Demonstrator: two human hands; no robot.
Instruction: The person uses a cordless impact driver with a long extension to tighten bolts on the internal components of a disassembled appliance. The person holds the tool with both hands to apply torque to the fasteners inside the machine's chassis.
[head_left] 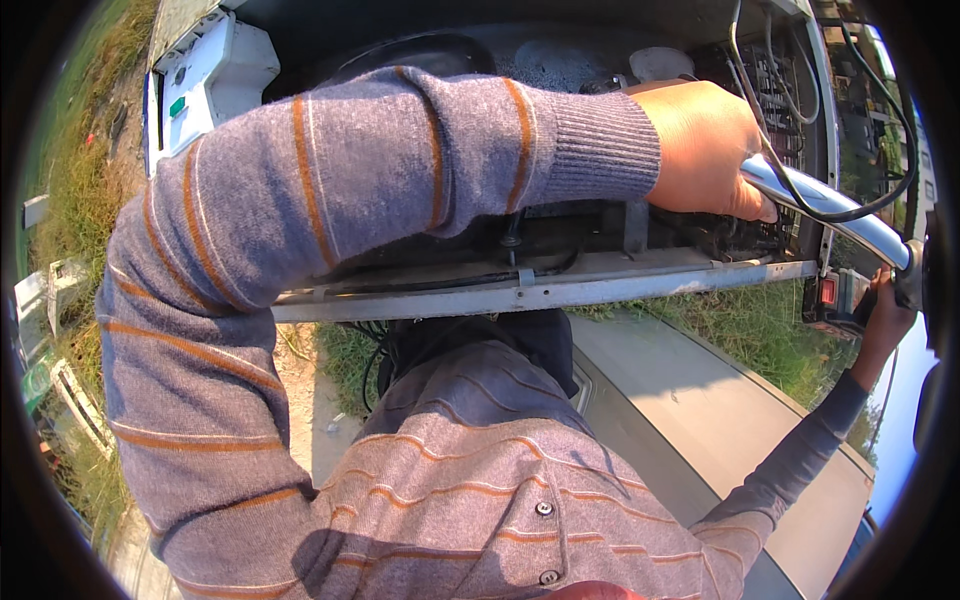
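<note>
My left arm crosses in front of me from the left, in a grey sleeve with orange stripes. At its end, my left hand [705,140] is closed round a shiny metal bar [850,212]. The bar slopes down to the right and ends at a rounded metal fitting [909,275]. Just below that fitting is my right hand [886,322], raised with its fingers curled. What the right hand grips is hard to make out against a dark shape beside it. A dark cable [850,217] loops across the bar.
Behind my left arm lies an open metal housing [520,291] with a pale front rail. Dark parts and wires [733,45] sit inside it. A white box [222,70] with a green switch stands at upper left. A beige panel [690,375] lies lower right, beside grass [760,335].
</note>
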